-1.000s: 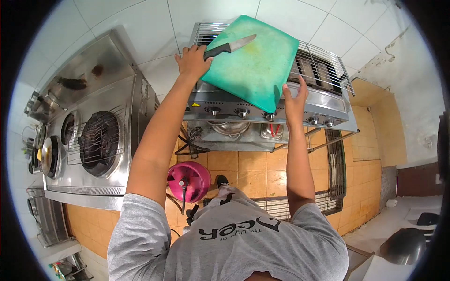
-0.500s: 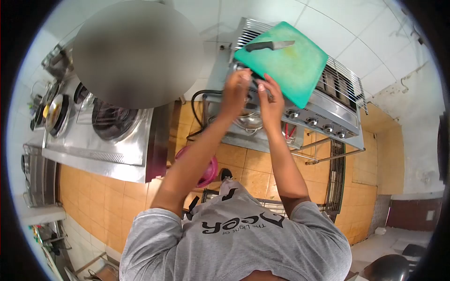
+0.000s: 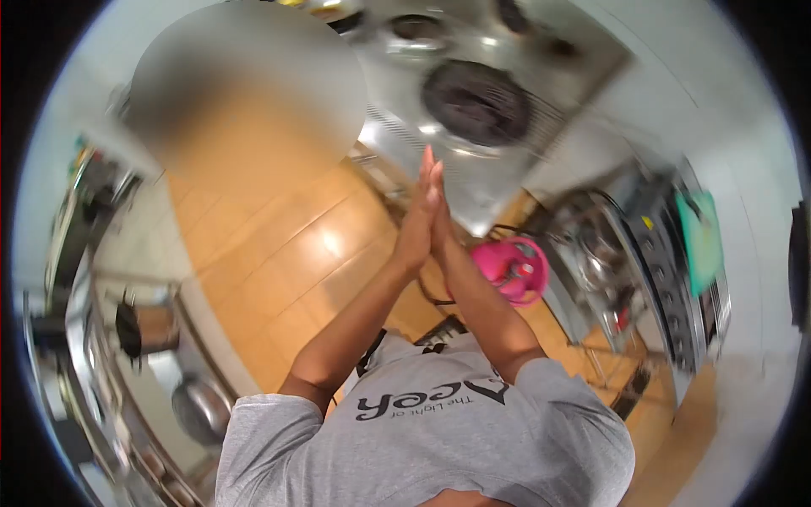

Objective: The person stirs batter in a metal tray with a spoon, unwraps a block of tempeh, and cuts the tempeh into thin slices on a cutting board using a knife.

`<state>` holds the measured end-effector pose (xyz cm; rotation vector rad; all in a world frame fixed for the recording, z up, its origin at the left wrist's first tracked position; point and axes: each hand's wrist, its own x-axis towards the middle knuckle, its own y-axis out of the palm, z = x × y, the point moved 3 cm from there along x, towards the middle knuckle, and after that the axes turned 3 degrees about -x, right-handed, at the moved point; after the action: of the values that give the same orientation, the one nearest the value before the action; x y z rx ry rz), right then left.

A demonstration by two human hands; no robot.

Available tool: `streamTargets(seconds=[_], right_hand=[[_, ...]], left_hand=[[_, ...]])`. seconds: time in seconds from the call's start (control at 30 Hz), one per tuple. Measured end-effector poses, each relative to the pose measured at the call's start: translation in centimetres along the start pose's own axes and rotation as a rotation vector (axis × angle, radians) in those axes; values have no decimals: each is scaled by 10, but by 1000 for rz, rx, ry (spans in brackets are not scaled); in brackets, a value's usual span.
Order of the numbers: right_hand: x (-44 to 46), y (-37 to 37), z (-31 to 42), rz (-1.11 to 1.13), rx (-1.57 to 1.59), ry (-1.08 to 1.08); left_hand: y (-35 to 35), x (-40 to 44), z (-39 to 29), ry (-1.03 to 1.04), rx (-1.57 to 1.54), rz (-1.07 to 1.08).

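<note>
Palm to palm, my left hand (image 3: 414,221) and my right hand (image 3: 440,211) press together in front of my chest, in the middle of the head view. The fingers of both are straight and point away from me. No object shows in either hand, though the space between the palms is hidden. Beyond the fingertips lies the steel stove top (image 3: 473,182) with a round dark burner (image 3: 476,103). A pink basin (image 3: 541,270) with things inside stands on the floor, to the right of my right forearm.
At the right, a green cutting board (image 3: 703,249) lies on a stove with knobs (image 3: 663,279). Metal pots (image 3: 596,241) sit on the shelf beside it. Orange floor tiles (image 3: 279,279) stretch to the left, with a rack holding a pan (image 3: 201,410) at the lower left.
My view has turned left, so the cutting board and its stove now sit far right. My hands have gone from apart, with bent fingers near the board, to pressed flat together.
</note>
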<state>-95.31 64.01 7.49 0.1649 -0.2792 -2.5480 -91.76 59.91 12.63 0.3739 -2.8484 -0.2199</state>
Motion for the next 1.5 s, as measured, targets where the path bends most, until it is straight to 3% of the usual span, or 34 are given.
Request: streamTargets(seconds=[0.1, 0.13, 0.23, 0.33, 0.4, 0.5, 0.53, 0.57, 0.63, 0.73, 0.83, 0.97, 1.03, 1.1, 1.27, 1.37, 1.5], right_hand=[[36, 145, -36, 237, -84, 48], [43, 193, -44, 317, -117, 56], [29, 304, -93, 525, -173, 155], [19, 387, -144, 760, -213, 321], [0, 441, -147, 849, -142, 375], [-26, 529, -174, 1200, -170, 318], [-33, 555, -182, 1319, -210, 279], [-41, 587, -194, 1356, -191, 314], [-47, 640, -224, 1431, -174, 175], [-31, 719, -250, 1564, -275, 165], [-17, 798, -283, 1708, -444, 380], [-26, 945, -287, 1861, -469, -223], [-39, 1031, -291, 1836, -204, -476], [-54, 1118, -287, 1810, -135, -643], [-91, 1274, -296, 1435, -231, -1406], [-103, 1314, -317, 1534, -794, -1400], [-108, 1335, -322, 1861, -907, -1121]], left_hand=[[-131, -59, -22, -151, -114, -325], [-179, -79, -19, -219, -177, -521], [-286, -137, -65, -348, -118, -805], [-366, -196, -97, -113, -14, -987], [-398, -234, -110, 44, -80, -1165], [-457, -308, -116, -200, -42, -1331], [-474, -324, -115, -136, 21, -1486], [-503, -344, -112, -113, 26, -1552], [-545, -391, -96, -60, 22, -1670], [-597, -454, -89, -235, -76, -1794], [-621, -491, -108, -1, -106, -1993], [-642, -559, -131, 59, -72, -2271], [-654, -586, -138, 157, -41, -2451], [-673, -611, -153, 218, 3, -2594], [-763, -691, -215, 356, 361, -2529], [-838, -767, -257, 406, 526, -2507], [-911, -812, -323, 330, 524, -2499]])
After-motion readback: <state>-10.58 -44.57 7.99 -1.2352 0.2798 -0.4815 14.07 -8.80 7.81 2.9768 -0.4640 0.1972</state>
